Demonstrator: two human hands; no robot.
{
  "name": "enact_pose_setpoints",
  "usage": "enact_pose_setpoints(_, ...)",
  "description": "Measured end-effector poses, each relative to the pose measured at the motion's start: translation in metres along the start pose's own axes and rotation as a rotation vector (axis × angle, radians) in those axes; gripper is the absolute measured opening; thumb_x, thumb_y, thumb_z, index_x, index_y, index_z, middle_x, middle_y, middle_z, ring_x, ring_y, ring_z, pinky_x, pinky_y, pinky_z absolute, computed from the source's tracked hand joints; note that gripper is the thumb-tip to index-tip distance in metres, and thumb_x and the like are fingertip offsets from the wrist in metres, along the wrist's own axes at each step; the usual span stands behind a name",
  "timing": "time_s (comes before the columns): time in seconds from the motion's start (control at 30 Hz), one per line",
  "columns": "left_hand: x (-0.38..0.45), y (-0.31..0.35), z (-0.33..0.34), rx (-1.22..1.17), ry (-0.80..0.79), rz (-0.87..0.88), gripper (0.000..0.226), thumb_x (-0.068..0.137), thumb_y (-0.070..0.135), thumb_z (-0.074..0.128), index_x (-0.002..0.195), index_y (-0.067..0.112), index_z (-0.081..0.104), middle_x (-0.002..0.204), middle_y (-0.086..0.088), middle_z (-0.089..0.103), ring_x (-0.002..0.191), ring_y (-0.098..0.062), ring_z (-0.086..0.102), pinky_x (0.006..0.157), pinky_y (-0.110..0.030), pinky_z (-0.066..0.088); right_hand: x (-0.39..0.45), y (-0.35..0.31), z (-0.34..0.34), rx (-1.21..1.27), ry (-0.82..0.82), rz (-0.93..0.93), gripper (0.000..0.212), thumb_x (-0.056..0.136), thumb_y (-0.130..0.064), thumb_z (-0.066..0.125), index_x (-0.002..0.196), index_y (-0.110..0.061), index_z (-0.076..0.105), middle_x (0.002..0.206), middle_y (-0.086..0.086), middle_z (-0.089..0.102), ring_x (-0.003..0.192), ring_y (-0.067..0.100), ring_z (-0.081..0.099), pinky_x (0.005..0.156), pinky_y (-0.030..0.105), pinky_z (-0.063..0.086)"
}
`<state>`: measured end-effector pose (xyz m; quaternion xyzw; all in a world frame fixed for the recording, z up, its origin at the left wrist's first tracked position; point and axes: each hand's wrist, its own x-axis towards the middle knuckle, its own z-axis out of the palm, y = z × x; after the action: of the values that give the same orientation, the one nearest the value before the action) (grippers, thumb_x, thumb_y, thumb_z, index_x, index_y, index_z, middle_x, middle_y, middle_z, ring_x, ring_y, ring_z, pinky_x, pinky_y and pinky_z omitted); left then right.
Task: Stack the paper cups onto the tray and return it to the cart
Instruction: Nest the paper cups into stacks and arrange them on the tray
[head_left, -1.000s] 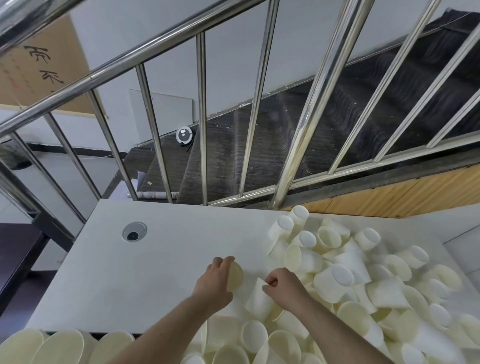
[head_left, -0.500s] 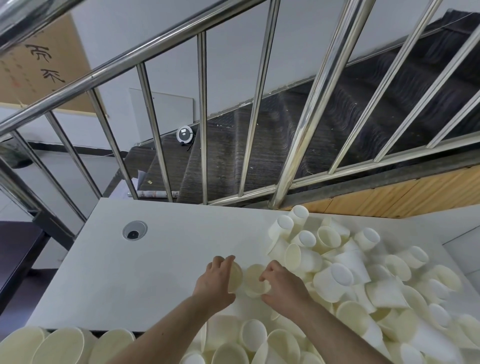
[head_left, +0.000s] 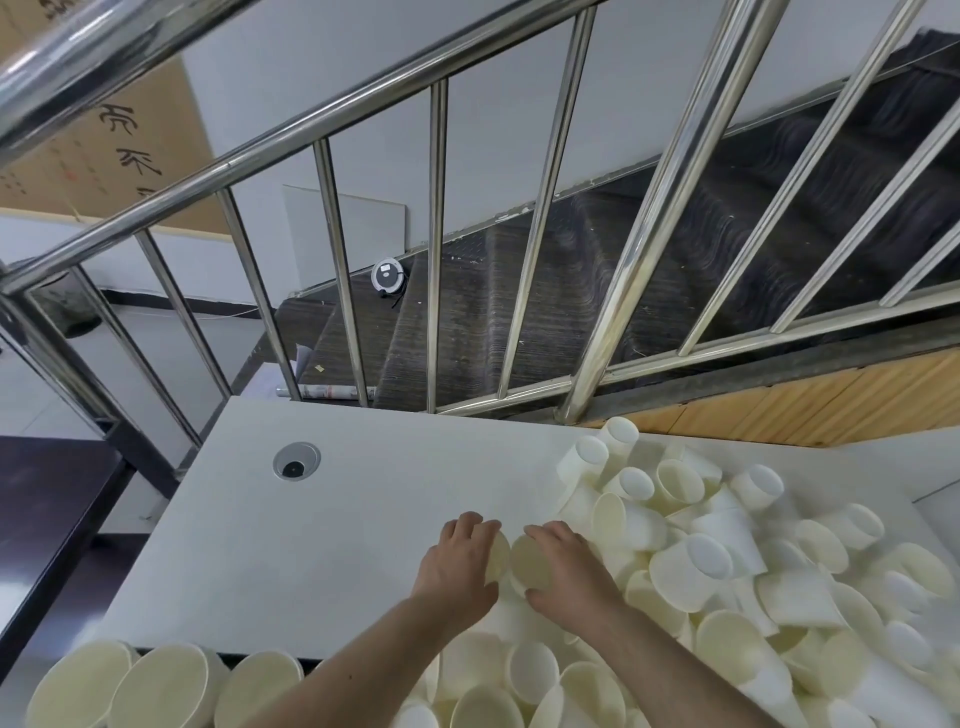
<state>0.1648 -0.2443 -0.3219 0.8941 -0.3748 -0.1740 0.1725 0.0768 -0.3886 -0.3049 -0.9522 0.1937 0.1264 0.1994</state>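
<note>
A big heap of loose white paper cups (head_left: 727, 561) covers the right and near part of the white table (head_left: 322, 525). My left hand (head_left: 454, 564) grips one cup (head_left: 497, 556) by its side. My right hand (head_left: 566, 566) grips a second cup (head_left: 531, 562), its open mouth turned up and toward the left cup. The two cups touch rim to rim between my hands. No tray or cart is in view.
Three larger cup mouths (head_left: 156, 686) show at the near left edge, below the table. A round cable grommet (head_left: 296, 461) sits in the table's left part. A steel stair railing (head_left: 332, 119) runs right behind the table, with dark stairs (head_left: 571, 291) beyond.
My right hand lifted a cup from the heap, turned its mouth upward, and brought it against the cup in my left hand. My left hand stayed almost still.
</note>
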Motion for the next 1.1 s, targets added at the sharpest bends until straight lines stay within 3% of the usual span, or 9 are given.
enact_pose_setpoints(0.3, -0.028, 0.007, -0.029, -0.061, 0.124, 0.025, 0.071, 0.082, 0.026, 0.06, 0.145, 0.026, 0.026, 0.145, 0.006, 0.029, 0.131, -0.018, 0.031, 0.09, -0.028, 0.047, -0.035, -0.012, -0.024, 0.052, 0.148, 0.002, 0.073, 0.084, -0.028, 0.062, 0.148, -0.026, 0.028, 0.144, -0.008, 0.027, 0.132, 0.013, 0.032, 0.098, 0.031, 0.045)
enact_pose_setpoints(0.7, -0.141, 0.01, -0.065, -0.133, 0.332, 0.025, 0.072, 0.08, 0.027, 0.063, 0.144, 0.03, 0.031, 0.144, 0.011, 0.032, 0.13, -0.015, 0.035, 0.09, -0.025, 0.045, -0.127, -0.058, -0.036, 0.126, 0.32, -0.187, 0.072, 0.083, -0.026, 0.061, 0.148, -0.026, 0.031, 0.14, -0.011, 0.028, 0.133, 0.008, 0.031, 0.099, 0.025, 0.042)
enact_pose_setpoints(1.1, -0.26, -0.034, -0.073, -0.066, 0.316, -0.135, 0.074, 0.079, 0.028, 0.067, 0.144, 0.03, 0.032, 0.14, 0.01, 0.036, 0.125, -0.015, 0.041, 0.09, -0.025, 0.045, -0.19, -0.122, 0.009, 0.157, 0.161, -0.276, 0.071, 0.085, -0.029, 0.062, 0.148, -0.026, 0.029, 0.142, -0.008, 0.027, 0.133, 0.011, 0.032, 0.1, 0.029, 0.042)
